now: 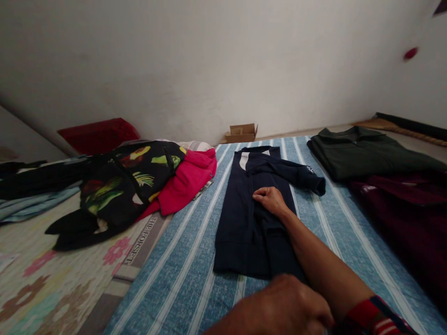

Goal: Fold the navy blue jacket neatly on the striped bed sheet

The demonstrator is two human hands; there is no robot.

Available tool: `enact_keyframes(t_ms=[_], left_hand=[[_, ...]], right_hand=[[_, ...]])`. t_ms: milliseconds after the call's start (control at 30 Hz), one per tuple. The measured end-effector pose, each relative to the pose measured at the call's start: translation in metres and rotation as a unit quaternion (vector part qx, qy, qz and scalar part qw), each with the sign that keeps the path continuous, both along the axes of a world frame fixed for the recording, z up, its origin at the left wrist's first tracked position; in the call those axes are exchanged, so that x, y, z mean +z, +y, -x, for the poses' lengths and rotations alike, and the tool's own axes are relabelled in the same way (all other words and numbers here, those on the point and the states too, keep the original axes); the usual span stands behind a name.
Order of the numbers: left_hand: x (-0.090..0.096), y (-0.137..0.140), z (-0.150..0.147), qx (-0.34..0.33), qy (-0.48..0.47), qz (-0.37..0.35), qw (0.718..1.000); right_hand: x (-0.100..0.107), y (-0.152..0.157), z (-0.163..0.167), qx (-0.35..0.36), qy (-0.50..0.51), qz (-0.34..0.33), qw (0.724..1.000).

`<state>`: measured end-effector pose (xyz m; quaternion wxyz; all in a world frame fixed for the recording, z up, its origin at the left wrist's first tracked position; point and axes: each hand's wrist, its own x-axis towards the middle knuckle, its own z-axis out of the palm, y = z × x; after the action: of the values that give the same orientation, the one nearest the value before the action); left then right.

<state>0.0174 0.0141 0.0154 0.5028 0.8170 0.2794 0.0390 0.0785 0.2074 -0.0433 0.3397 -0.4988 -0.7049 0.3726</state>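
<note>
A navy long-sleeved top (232, 209) with pale shoulder patches lies partly folded lengthwise on a blue striped sheet (181, 279). One sleeve (296, 173) sticks out to the right, with a small white emblem near its cuff. My right hand (270, 200) rests on the middle of the top, its thumb and fingers pinched together on the cloth. Closer to me, my left hand (282, 304) is curled into a fist at the near end of the top. It is blurred, and whatever its fingers hold is hidden.
To the right, a folded dark green garment (370, 151) lies beside a maroon one (408, 218). At left, a black fruit-print garment (129, 181) and a pink one (190, 179) lie on a floral cover (70, 274). A small cardboard box (240, 135) stands by the wall.
</note>
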Motion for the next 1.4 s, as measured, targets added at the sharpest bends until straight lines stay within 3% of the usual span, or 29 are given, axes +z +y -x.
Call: enact_keyframes(t_ms=[67, 167, 267, 500, 700, 933, 1067, 1233, 1400], left_hand=[[0.010, 0.018, 0.020, 0.103, 0.058, -0.076, 0.990], [0.019, 0.043, 0.044, 0.265, 0.136, -0.194, 0.935], [0.013, 0.059, 0.054, 0.348, 0.167, -0.266, 0.883], [-0.018, 0.067, 0.048, 0.359, 0.140, -0.316, 0.867], [-0.018, 0.064, 0.048, 0.341, 0.147, -0.300, 0.879], [-0.017, 0.062, 0.052, 0.328, 0.151, -0.310, 0.880], [-0.016, 0.061, 0.052, 0.328, 0.152, -0.320, 0.876], [-0.016, 0.060, 0.052, 0.329, 0.150, -0.330, 0.872], [-0.021, 0.065, 0.055, 0.348, 0.102, -0.310, 0.879]], right_hand=[[0.000, 0.000, 0.000, -0.001, 0.002, 0.001, 1.000], [-0.001, 0.001, 0.000, -0.001, 0.005, 0.000, 1.000], [-0.002, 0.002, -0.001, -0.001, 0.013, 0.000, 1.000], [-0.007, 0.003, -0.001, -0.006, 0.052, 0.009, 0.999], [-0.004, 0.002, -0.004, -0.025, 0.116, 0.033, 0.992], [0.023, -0.009, -0.033, -0.074, 0.161, 0.028, 0.984], [0.029, -0.045, -0.046, -0.006, 0.109, -0.053, 0.993], [0.012, -0.081, -0.052, 0.083, -0.009, -0.175, 0.981], [-0.001, -0.080, -0.054, 0.093, -0.002, -0.169, 0.981]])
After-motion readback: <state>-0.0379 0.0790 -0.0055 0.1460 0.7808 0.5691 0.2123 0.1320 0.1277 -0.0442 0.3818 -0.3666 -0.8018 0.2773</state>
